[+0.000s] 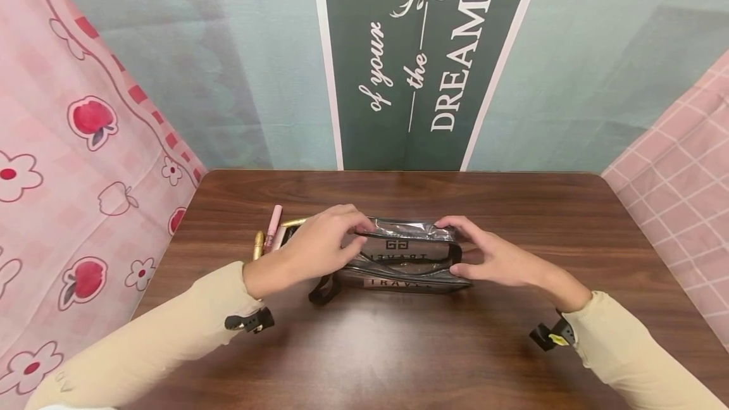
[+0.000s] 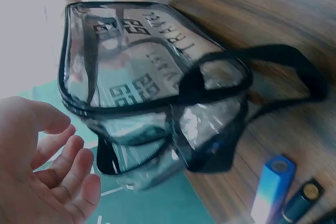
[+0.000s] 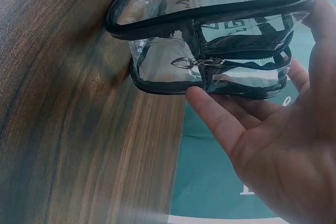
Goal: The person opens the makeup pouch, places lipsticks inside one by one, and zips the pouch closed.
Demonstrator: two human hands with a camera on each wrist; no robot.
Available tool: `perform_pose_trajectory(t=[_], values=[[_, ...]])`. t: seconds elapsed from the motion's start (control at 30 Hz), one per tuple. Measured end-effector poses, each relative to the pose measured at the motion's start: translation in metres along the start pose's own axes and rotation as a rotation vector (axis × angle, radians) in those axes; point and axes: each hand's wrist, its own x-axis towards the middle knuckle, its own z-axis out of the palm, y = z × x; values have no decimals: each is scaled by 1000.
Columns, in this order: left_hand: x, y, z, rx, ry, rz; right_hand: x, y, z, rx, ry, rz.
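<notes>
A clear bag with black trim (image 1: 410, 248) lies on the table, its zipped top parted and "TRAVEL" lettering on it. At its left end my left hand (image 1: 321, 242) reaches over the top with bent, relaxed fingers; in the left wrist view this hand (image 2: 50, 166) is beside the bag (image 2: 131, 77) with nothing in its fingers. My right hand (image 1: 495, 255) holds the right end between thumb and fingers. The right wrist view shows that hand's (image 3: 273, 145) fingers against the bag's lower edge, near a metal zip pull (image 3: 197, 63).
Left of the bag lie a pink tube (image 1: 274, 223), a gold tube (image 1: 259, 245) and another gold item (image 1: 293, 223), partly behind my left hand. A blue box (image 2: 274, 187) and a dark tube (image 2: 302, 201) appear in the left wrist view. Curtains stand around the wooden table (image 1: 353, 353).
</notes>
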Motion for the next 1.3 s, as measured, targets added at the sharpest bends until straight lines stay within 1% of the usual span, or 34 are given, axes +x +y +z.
perform_pose_trajectory(t=[0.17,0.27,0.4,0.47,0.5,0.6,0.7,0.9,1.03,1.17,1.3], values=[[-11,-9,-5,18,18,-45,0,-1,0,-15,3,3],[-18,-13,-7,15,26,-86,1,0,0,-20,0,6],[-27,-21,-11,9,41,-164,1,0,0,-24,-2,7],[-31,-25,-14,6,45,-184,1,0,1,-23,-2,8],[-32,-28,-15,2,47,-191,1,0,1,-28,-1,9],[-37,-35,-19,-8,53,-184,0,0,1,-42,2,14],[-44,-41,-22,-14,65,-192,0,0,1,-45,2,18],[-58,-53,-23,-6,81,-213,0,0,1,-45,1,17],[-65,-61,-23,27,77,-240,-1,0,2,-59,6,17],[-72,-69,-23,53,59,-276,-1,0,2,-63,7,18],[-79,-77,-25,74,39,-306,-1,0,3,-45,5,14]])
